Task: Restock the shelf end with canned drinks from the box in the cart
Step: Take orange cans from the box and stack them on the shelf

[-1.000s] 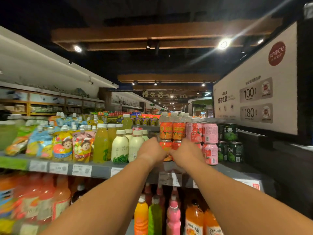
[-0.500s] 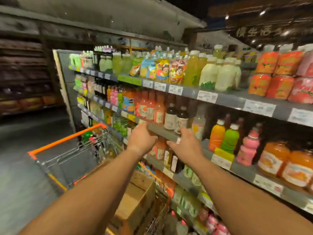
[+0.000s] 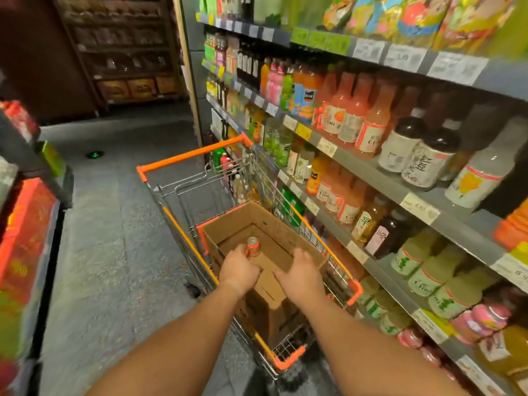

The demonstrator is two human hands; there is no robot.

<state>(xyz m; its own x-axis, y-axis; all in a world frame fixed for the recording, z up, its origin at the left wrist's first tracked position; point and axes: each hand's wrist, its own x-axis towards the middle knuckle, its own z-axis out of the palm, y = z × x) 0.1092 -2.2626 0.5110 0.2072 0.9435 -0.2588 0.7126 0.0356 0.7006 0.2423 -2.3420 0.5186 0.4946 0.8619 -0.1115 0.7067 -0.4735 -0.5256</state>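
while both hands hover over box (image 3: 258,224) in cart (image 3: 197,151), left hand (image 3: 238,268) covers base of orange can (image 3: 253,246), grip unclear; right hand (image 3: 300,277) spread, empty. box floor partly hidden, shelf labels blurred.

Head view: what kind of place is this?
A supermarket drinks aisle: shelves packed with bottled drinks, price tags along the shelf edges, and an orange-trimmed shopping cart holding a cardboard box.

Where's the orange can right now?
In the head view, the orange can stands upright inside the cardboard box in the cart, just beyond the left hand.
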